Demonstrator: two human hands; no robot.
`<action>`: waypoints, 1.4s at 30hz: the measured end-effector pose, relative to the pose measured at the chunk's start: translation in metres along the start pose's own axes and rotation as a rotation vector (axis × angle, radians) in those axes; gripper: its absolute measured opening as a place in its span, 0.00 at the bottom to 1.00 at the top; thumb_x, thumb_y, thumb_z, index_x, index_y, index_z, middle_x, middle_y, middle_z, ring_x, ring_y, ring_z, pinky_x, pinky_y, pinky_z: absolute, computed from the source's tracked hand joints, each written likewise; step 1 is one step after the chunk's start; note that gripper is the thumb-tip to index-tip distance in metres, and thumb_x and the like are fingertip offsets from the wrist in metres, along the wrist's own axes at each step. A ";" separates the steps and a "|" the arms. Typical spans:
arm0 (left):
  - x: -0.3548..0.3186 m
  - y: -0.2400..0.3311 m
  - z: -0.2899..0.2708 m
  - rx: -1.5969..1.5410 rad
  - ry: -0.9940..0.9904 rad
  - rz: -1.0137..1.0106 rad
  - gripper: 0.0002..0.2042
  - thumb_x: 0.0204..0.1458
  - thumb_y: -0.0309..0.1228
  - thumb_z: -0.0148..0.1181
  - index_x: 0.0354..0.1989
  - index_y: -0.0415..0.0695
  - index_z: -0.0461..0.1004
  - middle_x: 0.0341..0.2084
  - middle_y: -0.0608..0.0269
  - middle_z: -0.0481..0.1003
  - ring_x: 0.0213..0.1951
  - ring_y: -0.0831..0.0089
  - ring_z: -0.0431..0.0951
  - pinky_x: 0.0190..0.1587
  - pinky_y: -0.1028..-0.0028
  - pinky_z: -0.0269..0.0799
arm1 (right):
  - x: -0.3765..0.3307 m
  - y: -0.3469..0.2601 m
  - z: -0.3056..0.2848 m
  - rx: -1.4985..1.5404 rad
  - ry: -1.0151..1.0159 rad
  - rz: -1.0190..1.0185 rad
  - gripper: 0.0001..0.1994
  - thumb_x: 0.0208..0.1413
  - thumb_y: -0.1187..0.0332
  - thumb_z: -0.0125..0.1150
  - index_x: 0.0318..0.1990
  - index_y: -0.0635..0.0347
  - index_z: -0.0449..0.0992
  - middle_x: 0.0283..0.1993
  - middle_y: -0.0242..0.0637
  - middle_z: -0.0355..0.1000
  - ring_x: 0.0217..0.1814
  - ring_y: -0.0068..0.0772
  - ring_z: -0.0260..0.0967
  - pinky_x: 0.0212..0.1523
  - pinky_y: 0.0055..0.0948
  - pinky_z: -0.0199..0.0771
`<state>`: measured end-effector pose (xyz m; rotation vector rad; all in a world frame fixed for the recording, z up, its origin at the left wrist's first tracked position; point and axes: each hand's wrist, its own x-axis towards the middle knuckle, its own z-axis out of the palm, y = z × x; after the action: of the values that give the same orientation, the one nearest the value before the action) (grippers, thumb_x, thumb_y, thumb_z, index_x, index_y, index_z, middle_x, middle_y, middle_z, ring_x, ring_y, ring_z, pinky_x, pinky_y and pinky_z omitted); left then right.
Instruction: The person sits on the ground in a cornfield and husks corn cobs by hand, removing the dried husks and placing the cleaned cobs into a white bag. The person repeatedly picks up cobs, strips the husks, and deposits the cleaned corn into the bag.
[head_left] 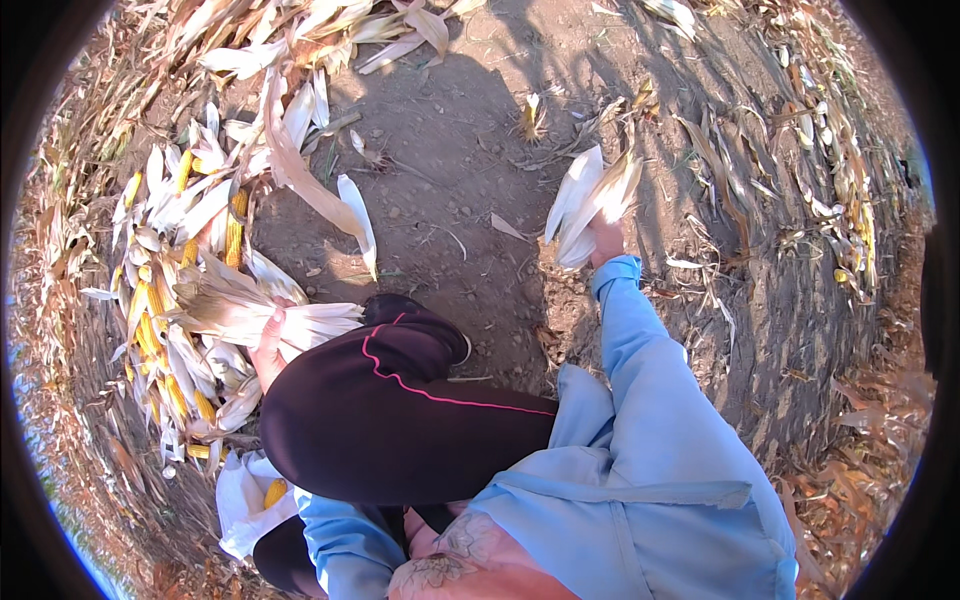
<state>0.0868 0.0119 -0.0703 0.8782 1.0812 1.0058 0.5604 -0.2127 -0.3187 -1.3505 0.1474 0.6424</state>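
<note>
My right hand (pixel 604 238) reaches out over the bare soil and grips a corn ear in its pale husk (pixel 585 203); the husk leaves spread upward past my fingers. My left hand (pixel 268 345) is low on the left beside my bent knee in dark trousers (pixel 390 400) and holds another husked ear (pixel 250 310) whose dry leaves fan out to both sides. This ear lies against a pile of corn ears and husks (pixel 175 270). Both arms wear light blue sleeves.
Yellow cobs show through the pile on the left. A white sack (pixel 240 495) with a yellow cob in it lies at the lower left. Dry stalks and leaves litter the ground at the top (pixel 330 30) and right (pixel 830 200). Brown soil (pixel 450 160) fills the middle.
</note>
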 end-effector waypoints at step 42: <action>-0.148 0.169 -0.050 -0.104 0.003 0.700 0.32 0.38 0.24 0.72 0.55 0.32 0.66 0.46 0.57 0.72 0.47 0.71 0.73 0.52 0.73 0.68 | -0.501 -0.108 0.410 -0.564 -1.797 -1.141 0.26 0.55 0.56 0.56 0.58 0.61 0.66 0.57 0.56 0.56 0.59 0.58 0.52 0.63 0.47 0.54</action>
<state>-0.0197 -0.0725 0.1159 1.2013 0.7145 1.6211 0.0980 -0.0096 0.1001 -0.6738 -2.1806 0.6561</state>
